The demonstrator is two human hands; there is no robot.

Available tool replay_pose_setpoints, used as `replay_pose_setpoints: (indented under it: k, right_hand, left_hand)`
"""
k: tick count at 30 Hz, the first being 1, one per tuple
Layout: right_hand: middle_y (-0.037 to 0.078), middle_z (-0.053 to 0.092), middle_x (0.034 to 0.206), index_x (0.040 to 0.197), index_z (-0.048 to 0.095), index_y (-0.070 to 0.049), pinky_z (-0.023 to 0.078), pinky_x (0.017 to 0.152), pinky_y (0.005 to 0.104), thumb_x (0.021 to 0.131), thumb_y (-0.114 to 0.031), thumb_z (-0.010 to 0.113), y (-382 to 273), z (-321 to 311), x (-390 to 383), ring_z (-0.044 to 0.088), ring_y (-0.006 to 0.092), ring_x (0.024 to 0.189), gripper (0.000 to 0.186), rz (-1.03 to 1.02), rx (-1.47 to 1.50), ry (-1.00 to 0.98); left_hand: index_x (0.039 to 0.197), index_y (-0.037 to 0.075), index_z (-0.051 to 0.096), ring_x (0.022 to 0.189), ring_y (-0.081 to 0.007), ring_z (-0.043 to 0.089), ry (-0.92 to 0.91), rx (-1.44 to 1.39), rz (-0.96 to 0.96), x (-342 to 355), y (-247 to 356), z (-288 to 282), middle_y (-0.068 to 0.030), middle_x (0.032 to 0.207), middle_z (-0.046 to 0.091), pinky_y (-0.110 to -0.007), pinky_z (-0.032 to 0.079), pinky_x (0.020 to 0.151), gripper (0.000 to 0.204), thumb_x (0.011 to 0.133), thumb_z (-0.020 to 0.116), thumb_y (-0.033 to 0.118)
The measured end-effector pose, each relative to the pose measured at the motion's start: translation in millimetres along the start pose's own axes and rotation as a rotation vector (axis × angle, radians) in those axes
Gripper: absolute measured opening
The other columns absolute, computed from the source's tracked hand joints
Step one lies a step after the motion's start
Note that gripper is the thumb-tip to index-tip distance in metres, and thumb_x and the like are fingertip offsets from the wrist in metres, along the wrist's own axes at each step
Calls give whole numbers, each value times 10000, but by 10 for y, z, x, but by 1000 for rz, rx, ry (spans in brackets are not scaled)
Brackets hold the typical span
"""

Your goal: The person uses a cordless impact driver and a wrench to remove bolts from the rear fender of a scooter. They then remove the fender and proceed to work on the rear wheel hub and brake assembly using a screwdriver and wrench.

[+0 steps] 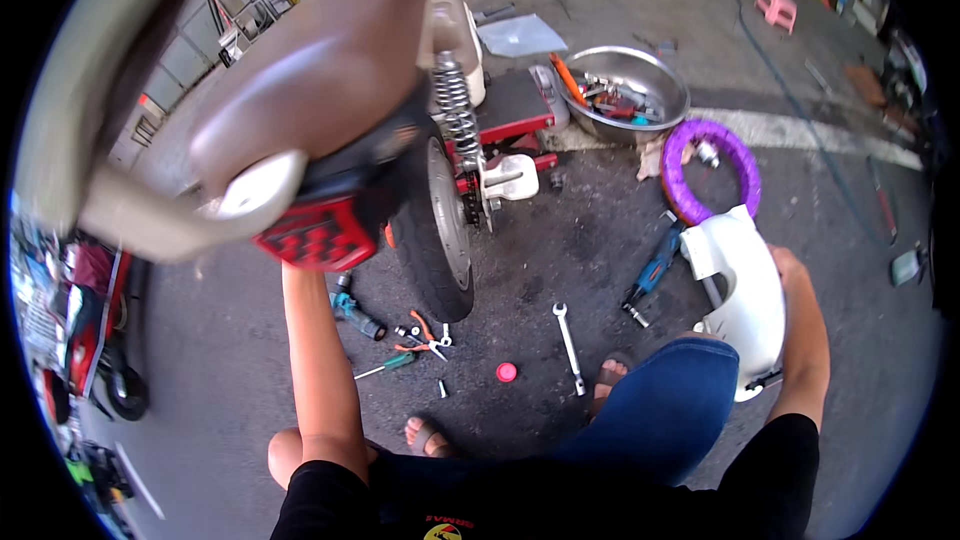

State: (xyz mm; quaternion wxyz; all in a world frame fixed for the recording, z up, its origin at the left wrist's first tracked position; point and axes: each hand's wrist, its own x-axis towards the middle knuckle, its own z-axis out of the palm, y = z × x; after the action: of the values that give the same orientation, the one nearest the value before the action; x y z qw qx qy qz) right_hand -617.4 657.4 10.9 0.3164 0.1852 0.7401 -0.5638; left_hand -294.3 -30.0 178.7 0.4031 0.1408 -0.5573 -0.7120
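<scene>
My left forearm point(320, 360) rises to the scooter's rear, where my left hand is hidden behind the red tail light point(318, 230), under a curved pale rail point(160, 220) and the brown seat point(310, 80). My right hand point(788, 268) grips the edge of a white plastic body panel point(742, 295) held beside my bent knee. A blue power ratchet point(655, 265) lies left of the panel. The rear tyre point(430, 270) and coil shock point(457, 110) are in the middle. A wrench point(568, 350), pliers point(430, 345), screwdriver point(398, 361) and blue power tool point(362, 318) lie on the asphalt.
A steel bowl of tools point(650, 125), a purple ring point(740, 160) and a red stand point(505, 115) sit around the scooter's right side. A small pink cap point(506, 372) is near my feet. Another red vehicle point(90, 310) stands at left; a pink stool point(777, 8) is farther back.
</scene>
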Motion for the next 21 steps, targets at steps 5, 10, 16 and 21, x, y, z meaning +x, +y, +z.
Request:
replay_pose_setpoints:
  k: [5, 10, 16, 21]
  right_hand:
    - [160, 670, 1078, 1114, 643, 20, 509, 830, 369, 915, -304, 539, 753, -658, 709, 655, 232, 927, 394, -111, 102, -16]
    - [105, 678, 930, 1072, 640, 17, 496, 759, 376, 941, -294, 505, 844, -1324, 1441, 628, 214, 824, 363, -190, -755, 506]
    - [52, 616, 848, 1061, 612, 11, 438, 683, 305, 934, -301, 520, -723, -286, 1053, 550, 143, 764, 349, -835, -450, 205]
    - [92, 636, 1043, 1137, 591, 1, 449, 863, 306, 908, -224, 550, -1391, 2192, 275, 593, 183, 985, 325, -1111, -525, -309]
  left_hand:
    - [1261, 29, 554, 997, -124, 564, -8, 699, -215, -258, -200, 490, -47, 1123, 611, -263, 446, 831, 423, 949, 537, 315]
    - [1239, -62, 542, 1034, -147, 566, 56, 544, -258, -428, -292, 802, -87, 1146, 615, -248, 429, 903, 511, 918, 607, 329]
    - [1311, -95, 428, 1038, -246, 597, 26, 900, -158, -751, -311, 1056, -175, 1138, 606, -323, 455, 915, 801, 755, 774, 367]
    - [1161, -117, 483, 1004, -383, 604, 184, 1510, 13, -1005, -325, 1227, -277, 1047, 589, -424, 472, 867, 749, 675, 797, 358]
